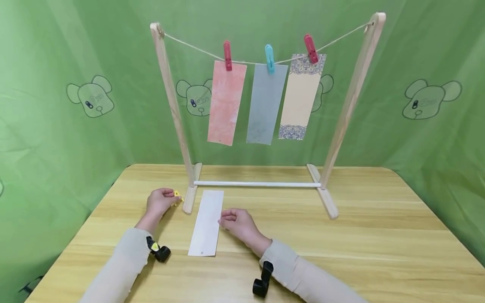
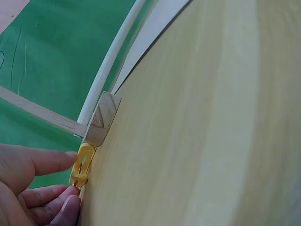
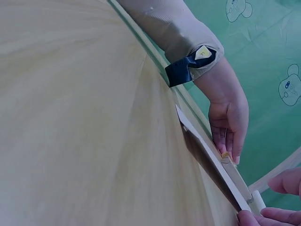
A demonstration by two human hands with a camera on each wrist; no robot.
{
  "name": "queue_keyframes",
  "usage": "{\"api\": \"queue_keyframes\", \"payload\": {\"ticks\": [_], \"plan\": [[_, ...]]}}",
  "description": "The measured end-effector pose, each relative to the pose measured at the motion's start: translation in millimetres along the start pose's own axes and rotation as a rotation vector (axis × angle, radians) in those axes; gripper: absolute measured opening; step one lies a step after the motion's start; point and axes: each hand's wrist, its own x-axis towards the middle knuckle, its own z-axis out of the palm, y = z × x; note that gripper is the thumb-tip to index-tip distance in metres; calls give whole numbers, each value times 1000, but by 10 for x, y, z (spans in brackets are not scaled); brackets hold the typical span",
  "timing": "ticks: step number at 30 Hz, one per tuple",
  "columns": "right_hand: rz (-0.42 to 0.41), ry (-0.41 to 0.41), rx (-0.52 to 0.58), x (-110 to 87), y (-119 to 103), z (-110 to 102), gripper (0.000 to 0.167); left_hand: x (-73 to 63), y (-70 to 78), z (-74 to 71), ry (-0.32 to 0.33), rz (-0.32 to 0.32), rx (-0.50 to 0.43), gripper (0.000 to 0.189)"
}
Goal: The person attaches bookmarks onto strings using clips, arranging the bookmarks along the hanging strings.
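My left hand pinches a yellow clothespin low at the table, right beside the left foot of a wooden stand. In the left wrist view the clothespin shows between its fingertips. A white paper strip lies lengthwise in front of the stand, between the two hands. My right hand pinches the strip's right edge. In the right wrist view, the same strip is tilted, with a dark shadow under it and fingertips at its near end.
The wooden stand has a white crossbar and a sagging string. From the string hang a pink strip, a blue-grey strip and a cream patterned strip, held by red and blue clothespins. Green cloth surrounds the wooden table.
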Motion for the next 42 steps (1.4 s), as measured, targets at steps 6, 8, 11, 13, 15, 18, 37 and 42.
{"api": "queue_keyframes", "payload": {"ticks": [6,8,11,13,15,18,37,42], "plan": [[5,4,5,45,11,38,28,5,-1,12,19,35,19,39],[11,3,31,59,15,54,27,14,-8,10,22,39,22,37],[25,2,79,72,22,77,27,27,-28,-3,22,35,20,34],[33,5,98,78,27,88,27,32,-37,-11,25,35,19,33],[39,9,104,83,32,95,27,33,-46,-14,17,43,13,34],[38,16,104,95,42,104,27,34,-47,-8,10,59,20,37],[42,39,95,137,53,179,26,19,-15,3,-43,63,70,44],[41,47,87,143,48,191,25,31,-54,2,-43,86,76,40]]}}
